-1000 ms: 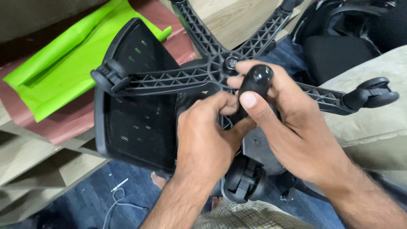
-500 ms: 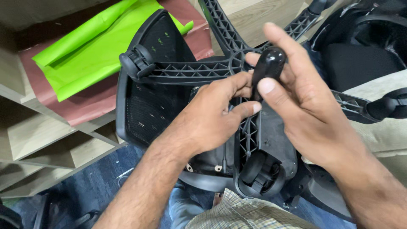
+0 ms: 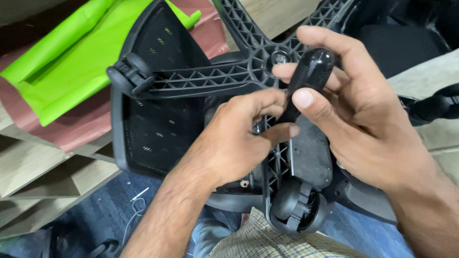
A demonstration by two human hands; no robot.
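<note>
While the person looks down at an upturned black office chair, the right hand [image 3: 363, 124] is wrapped around a black tool handle [image 3: 308, 76], with the thumb pressing on its ribbed side and the fingers curled behind it. The handle stands tilted, its rounded top near the hub of the star-shaped chair base [image 3: 224, 76], and its lower end goes down between the two hands, where I cannot see the tip. The left hand [image 3: 239, 143] is closed in a pinch just beside that lower end, thumb and forefinger together on the shaft or on something small there; which one I cannot tell. Both hands are over the underside of the seat [image 3: 311, 153]. One caster [image 3: 130, 75] sits at the end of the left spoke, another caster [image 3: 296, 208] is close to the person's checked shirt [image 3: 267, 243]. Behind the mesh backrest [image 3: 158, 124] lies a bright green sheet [image 3: 62, 81] on brownish paper.
</note>
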